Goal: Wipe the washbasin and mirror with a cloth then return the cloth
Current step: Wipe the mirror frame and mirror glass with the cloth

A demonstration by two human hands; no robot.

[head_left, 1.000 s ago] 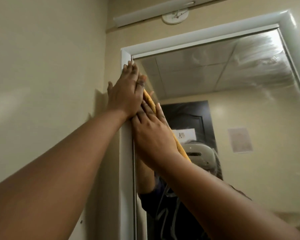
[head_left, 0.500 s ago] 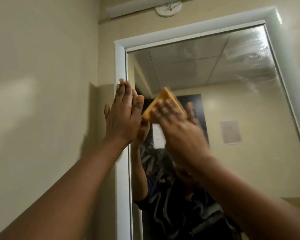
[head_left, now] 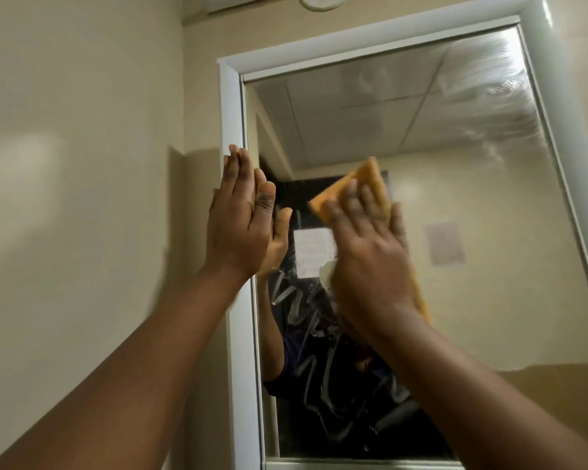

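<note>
From the head camera, the right hand (head_left: 370, 245) lay flat and spread, pressing a folded orange-yellow cloth (head_left: 364, 184) against the glass of the white-framed wall mirror (head_left: 455, 232). The cloth's long axis ran up and slightly left to down and right, its top corner poking out above the fingertips and its lower edge trailing down beside the wrist. The left hand (head_left: 240, 218) was open and empty, palm flat against the mirror's left frame (head_left: 233, 113), fingers together and pointing up, apparently bracing. The two hands stood near each other, the cloth belonging to the right one alone.

Wet smears streaked the glass below the hands, and a filmy, cloudy patch (head_left: 482, 72) sat at the upper right corner, well up and to the right of the cloth. That side likely called for the next strokes, and the right hand was the nearer one. The washbasin was out of view, so its state could not be judged.
</note>
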